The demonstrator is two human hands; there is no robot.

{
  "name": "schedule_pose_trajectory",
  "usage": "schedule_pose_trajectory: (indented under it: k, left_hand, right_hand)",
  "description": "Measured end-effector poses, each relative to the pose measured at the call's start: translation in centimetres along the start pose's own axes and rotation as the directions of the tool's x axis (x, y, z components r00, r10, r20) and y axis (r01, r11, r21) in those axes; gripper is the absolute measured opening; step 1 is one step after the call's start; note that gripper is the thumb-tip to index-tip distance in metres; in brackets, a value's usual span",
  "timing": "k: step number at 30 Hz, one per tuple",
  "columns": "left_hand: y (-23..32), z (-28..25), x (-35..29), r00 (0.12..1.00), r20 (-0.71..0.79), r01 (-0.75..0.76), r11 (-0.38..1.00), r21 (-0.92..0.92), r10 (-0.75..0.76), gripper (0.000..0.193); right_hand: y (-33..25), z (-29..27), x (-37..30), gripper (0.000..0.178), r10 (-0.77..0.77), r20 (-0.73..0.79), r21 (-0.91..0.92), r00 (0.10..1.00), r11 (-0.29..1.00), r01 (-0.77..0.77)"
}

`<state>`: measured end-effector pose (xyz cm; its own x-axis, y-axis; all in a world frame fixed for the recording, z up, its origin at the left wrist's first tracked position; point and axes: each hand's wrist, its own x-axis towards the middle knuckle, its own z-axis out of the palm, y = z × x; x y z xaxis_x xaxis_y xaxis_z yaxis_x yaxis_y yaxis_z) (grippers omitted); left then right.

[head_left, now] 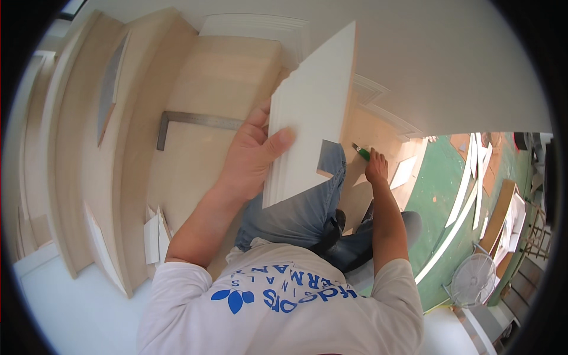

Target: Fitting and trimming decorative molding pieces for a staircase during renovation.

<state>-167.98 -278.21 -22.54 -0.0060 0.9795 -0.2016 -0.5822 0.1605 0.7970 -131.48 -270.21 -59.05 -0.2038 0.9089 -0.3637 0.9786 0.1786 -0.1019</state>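
Observation:
My left hand (pixel 251 155) grips a long white moulded trim piece (pixel 310 112) and holds it up on edge, thumb across its face. A square notch is cut from the trim's lower right corner. My right hand (pixel 376 167) is stretched down to the pale wooden panel (pixel 213 89) below and is closed around a green-handled tool (pixel 361 151), perhaps a pencil or knife; its tip is too small to make out. My knees in blue jeans rest on the panel.
A steel framing square (pixel 192 121) lies on the panel to the left. White offcuts (pixel 155 236) lean by the panel's edge. Long white strips (pixel 458 201) lie on green floor at right, near a white fan (pixel 473 278) and wooden pieces.

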Motion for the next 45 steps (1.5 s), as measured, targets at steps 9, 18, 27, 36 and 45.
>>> schedule_pose_trajectory:
  k: [9,18,27,36,45]
  left_hand:
    - [-1.0,2.7,1.2,0.982,-0.051,0.188,0.976,0.113,-0.183,0.056]
    - [-1.6,1.6,-0.5,0.953,0.069,0.285,0.949,0.133,-0.296,0.061]
    - [-2.7,-0.3,-3.2,0.854,0.238,0.401,0.877,0.266,-0.462,0.061]
    - [-3.3,-1.6,-3.9,0.865,0.336,0.24,0.894,0.377,-0.374,0.057]
    - [-3.9,-1.9,-3.8,0.856,0.364,0.21,0.89,0.405,-0.368,0.054]
  right_hand:
    - [-0.6,0.3,-1.7,0.052,0.305,0.164,0.366,0.938,0.864,-0.345]
    - [-11.4,-22.0,-18.3,0.055,0.093,-0.315,0.749,0.945,0.635,0.187]
    - [-15.5,-27.4,-24.7,0.061,-0.406,-0.571,0.266,0.714,0.731,0.628]
    - [-18.1,-27.1,-25.1,0.057,-0.462,-0.572,0.241,0.678,0.695,0.677]
    - [-17.9,-26.8,-25.1,0.055,-0.469,-0.629,0.198,0.621,0.676,0.71]
